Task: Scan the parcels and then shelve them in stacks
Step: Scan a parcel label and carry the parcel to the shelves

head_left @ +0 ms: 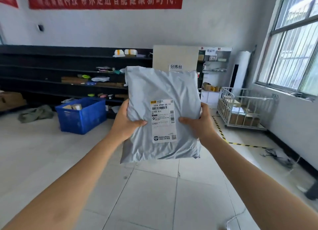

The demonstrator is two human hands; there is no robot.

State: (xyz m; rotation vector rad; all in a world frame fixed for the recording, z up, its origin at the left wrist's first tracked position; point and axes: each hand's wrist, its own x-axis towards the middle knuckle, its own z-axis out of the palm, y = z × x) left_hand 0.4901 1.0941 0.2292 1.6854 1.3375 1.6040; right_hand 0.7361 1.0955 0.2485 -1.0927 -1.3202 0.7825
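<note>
A grey plastic mailer parcel with a white shipping label facing me is held upright at chest height in the middle of the view. My left hand grips its left edge, thumb across the front. My right hand grips its right edge, thumb lying on the front next to the label. Long black shelves run along the far wall and carry scattered small parcels. No scanner is in view.
A blue crate with boxes stands on the tiled floor at left, a green cloth beside it. At right a white wire cart holds cartons under a window. Yellow-black tape marks the floor.
</note>
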